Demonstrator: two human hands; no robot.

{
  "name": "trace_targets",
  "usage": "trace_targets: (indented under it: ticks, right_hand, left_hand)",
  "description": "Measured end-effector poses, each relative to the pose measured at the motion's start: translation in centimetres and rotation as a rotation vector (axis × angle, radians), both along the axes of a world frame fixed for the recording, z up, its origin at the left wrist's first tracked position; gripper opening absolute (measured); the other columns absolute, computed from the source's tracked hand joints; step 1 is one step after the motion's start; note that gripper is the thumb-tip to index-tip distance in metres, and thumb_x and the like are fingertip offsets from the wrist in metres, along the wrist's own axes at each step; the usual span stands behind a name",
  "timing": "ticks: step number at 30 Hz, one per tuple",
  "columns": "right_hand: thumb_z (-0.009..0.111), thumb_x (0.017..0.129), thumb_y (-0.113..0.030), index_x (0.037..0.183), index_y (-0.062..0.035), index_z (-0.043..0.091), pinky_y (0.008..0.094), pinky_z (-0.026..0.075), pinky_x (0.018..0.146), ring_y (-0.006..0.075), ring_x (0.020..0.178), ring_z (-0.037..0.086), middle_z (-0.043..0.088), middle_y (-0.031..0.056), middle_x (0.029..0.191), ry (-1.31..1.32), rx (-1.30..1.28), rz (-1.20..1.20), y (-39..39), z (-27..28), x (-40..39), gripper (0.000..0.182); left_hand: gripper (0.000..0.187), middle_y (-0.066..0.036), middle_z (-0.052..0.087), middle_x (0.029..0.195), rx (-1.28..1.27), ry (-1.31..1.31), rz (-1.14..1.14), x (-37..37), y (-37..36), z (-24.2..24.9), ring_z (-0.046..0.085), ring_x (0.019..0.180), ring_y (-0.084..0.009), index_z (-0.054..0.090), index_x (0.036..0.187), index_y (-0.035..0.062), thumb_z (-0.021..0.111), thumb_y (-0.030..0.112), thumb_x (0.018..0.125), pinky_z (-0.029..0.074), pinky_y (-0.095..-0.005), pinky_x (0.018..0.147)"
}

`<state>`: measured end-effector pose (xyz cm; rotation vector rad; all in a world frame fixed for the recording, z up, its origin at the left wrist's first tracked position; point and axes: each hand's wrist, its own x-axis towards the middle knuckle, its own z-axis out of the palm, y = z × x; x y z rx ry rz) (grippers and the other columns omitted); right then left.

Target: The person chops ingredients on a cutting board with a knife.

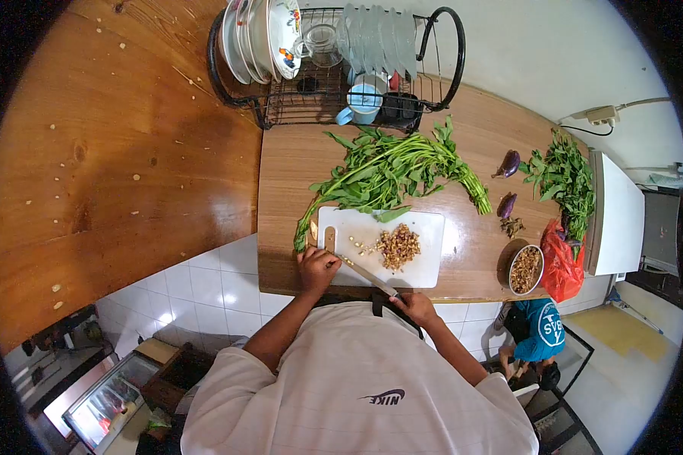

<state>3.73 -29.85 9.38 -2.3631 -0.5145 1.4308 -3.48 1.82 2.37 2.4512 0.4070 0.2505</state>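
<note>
My right hand [415, 308] is wrapped round the handle of a kitchen knife [370, 276], whose blade points left over the near edge of a white cutting board [426, 262]. Close to the knife's tip, at the board's near left corner, my left hand [319, 269] has its fingers curled together; what they hold, if anything, is hidden. On the board lies a heap of chopped brown and cream pieces [399, 247], with a few paler bits [361, 246] to its left. A long bunch of leafy greens [391, 171] stretches behind the board, one end reaching down beside my left hand.
Two small purple eggplants [510, 164] lie to the right. Near them are a bowl of brown pieces [526, 270], a red plastic bag [560, 265] and more greens [561, 174]. A dish rack [303, 114] stands at the back. Another person [542, 330] crouches at lower right.
</note>
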Motion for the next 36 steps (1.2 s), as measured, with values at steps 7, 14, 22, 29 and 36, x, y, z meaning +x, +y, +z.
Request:
trace_targets:
  ticks: [7, 14, 22, 29, 36]
  right_hand:
    - [0.051, 0.102, -0.067, 0.107, -0.0061, 0.077, 0.0533, 0.055, 0.084, 0.0448, 0.094, 0.071, 0.074, 0.027, 0.096, -0.063, 0.089, -0.063, -0.1, -0.7, -0.6, 0.066]
    - [0.048, 0.102, -0.068, 0.102, -0.006, 0.076, 0.0547, 0.055, 0.082, 0.0471, 0.092, 0.07, 0.073, 0.0261, 0.093, -0.102, 0.074, -0.024, 2.4, -1.2, -0.4, 0.068]
    - [0.051, 0.102, -0.066, 0.113, -0.0078, 0.077, 0.0541, 0.055, 0.088, 0.0451, 0.098, 0.071, 0.075, 0.0245, 0.102, -0.026, -0.029, -0.095, 0.2, -0.4, -0.6, 0.064]
    - [0.056, 0.099, -0.069, 0.096, -0.0041, 0.077, 0.0528, 0.054, 0.074, 0.0453, 0.083, 0.071, 0.072, 0.0263, 0.085, -0.045, 0.075, -0.151, -0.6, -0.6, -1.3, 0.068]
    - [0.056, 0.1, -0.066, 0.104, -0.0052, 0.078, 0.0525, 0.055, 0.076, 0.0445, 0.085, 0.071, 0.074, 0.0244, 0.088, -0.029, 0.088, -0.117, -0.2, 0.0, -1.0, 0.064]
  left_hand:
    - [0.012, 0.002, 0.072, 0.079, -0.009, 0.026, 0.016, 0.0, -0.1, 0.1, 0.064, 0.089, -0.0226, 0.076, 0.072, 0.0169, 0.086, 0.023, 0.071, 0.041, -0.0426, 0.089]
    - [0.01, 0.004, 0.071, 0.079, -0.03, 0.062, 0.001, 0.0, 0.0, 0.0, 0.063, 0.089, -0.0219, 0.078, 0.073, 0.0178, 0.086, 0.025, 0.073, 0.04, -0.0425, 0.091]
    - [0.01, 0.004, 0.071, 0.077, -0.019, -0.004, 0.007, 0.1, -0.4, 0.8, 0.063, 0.087, -0.0212, 0.078, 0.074, 0.0187, 0.086, 0.024, 0.076, 0.04, -0.0412, 0.09]
    - [0.009, 0.004, 0.071, 0.078, 0.047, -0.009, -0.014, 0.1, -0.2, 0.7, 0.064, 0.088, -0.0212, 0.078, 0.074, 0.0185, 0.085, 0.023, 0.074, 0.041, -0.0408, 0.089]
    - [0.01, 0.004, 0.071, 0.077, 0.055, 0.009, 0.007, -0.1, 0.0, 0.5, 0.064, 0.088, -0.0217, 0.077, 0.073, 0.0179, 0.085, 0.024, 0.074, 0.041, -0.0412, 0.088]
